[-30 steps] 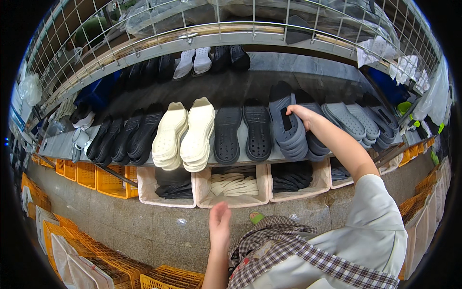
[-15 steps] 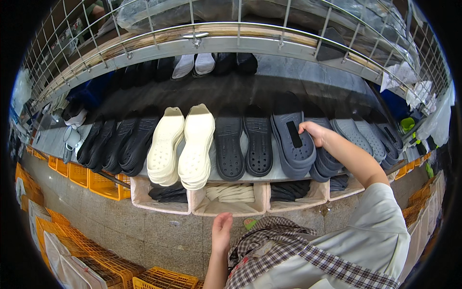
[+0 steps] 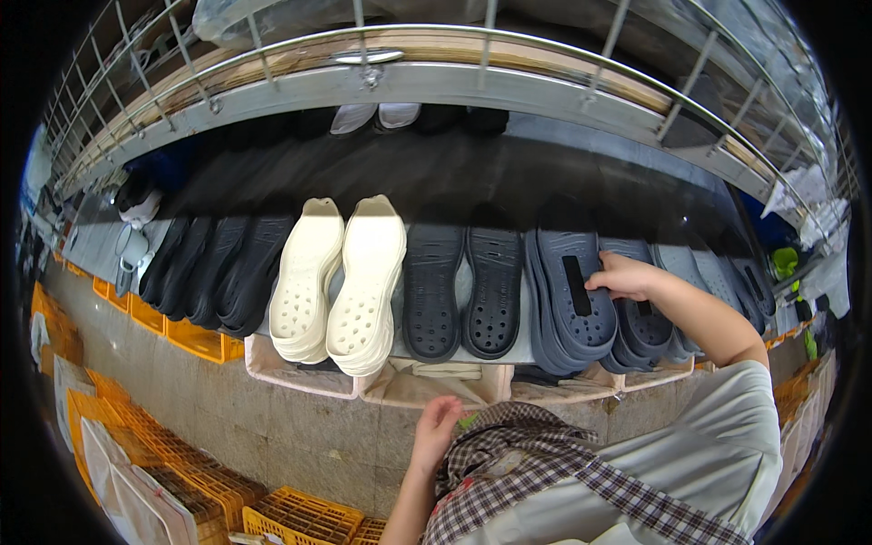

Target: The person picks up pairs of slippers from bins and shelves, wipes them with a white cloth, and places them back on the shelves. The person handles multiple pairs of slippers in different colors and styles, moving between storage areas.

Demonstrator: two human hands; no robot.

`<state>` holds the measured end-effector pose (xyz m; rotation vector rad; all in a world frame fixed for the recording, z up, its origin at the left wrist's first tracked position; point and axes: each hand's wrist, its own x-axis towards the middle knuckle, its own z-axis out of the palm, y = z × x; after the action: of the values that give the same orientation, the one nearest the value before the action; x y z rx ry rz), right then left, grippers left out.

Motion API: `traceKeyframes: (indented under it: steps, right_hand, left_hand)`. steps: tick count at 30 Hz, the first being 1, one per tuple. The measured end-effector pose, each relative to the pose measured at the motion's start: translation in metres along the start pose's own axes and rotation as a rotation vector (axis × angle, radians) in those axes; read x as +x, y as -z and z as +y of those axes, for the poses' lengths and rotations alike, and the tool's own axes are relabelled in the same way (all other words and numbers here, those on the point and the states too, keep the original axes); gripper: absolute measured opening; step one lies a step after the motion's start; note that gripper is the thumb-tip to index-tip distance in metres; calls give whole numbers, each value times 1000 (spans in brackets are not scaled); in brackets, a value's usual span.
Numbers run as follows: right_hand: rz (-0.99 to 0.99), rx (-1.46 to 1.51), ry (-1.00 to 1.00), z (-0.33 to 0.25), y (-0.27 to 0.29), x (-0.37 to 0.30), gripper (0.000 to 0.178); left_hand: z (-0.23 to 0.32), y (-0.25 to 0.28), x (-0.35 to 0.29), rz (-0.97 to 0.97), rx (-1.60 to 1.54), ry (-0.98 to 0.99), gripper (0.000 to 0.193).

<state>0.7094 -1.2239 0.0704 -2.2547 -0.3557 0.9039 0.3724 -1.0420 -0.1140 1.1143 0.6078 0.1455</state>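
At the right of the row, my right hand (image 3: pixel 627 275) is closed on the edge of a dark blue-grey clog sole (image 3: pixel 592 331). My thumb presses on its top beside a black strip (image 3: pixel 576 284); my other fingers are partly hidden. Similar soles are stacked beneath it. Near my checked apron, my left hand (image 3: pixel 437 431) is loosely bent with nothing visible in it. Left of the grey stack lie a pair of black sole stacks (image 3: pixel 431 313) and two cream sole stacks (image 3: pixel 368 282).
Further black soles (image 3: pixel 250 282) lie on the left, grey soles (image 3: pixel 686 272) on the right. Cloth-lined bins (image 3: pixel 436 391) sit below the shelf front. A wire mesh rack (image 3: pixel 490 45) crosses above. Yellow crates (image 3: pixel 304 516) stand on the floor, and a white mug (image 3: pixel 132 243) is far left.
The view has shifted, so the soles look larger and the bins are more covered. My right hand stays on the grey sole's edge, and both appear lower and further right.
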Motion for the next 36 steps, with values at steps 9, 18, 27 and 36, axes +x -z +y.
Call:
traceKeyframes:
  steps: [9,18,27,36]
  right_hand:
    - [192,-241,515,-90,45,178,47]
    - [467,940,106,-85,48,417,45]
    - [279,1418,302,-102,61,369,44]
    - [69,1281,195,-78,57,103,41]
  left_hand:
    - [-8,11,-14,268,-41,99,17]
    - [-28,25,-68,646,-166,280,19]
    - [-30,27,-59,684,-202,370,15]
    - [1,49,-45,330,-6,59,28]
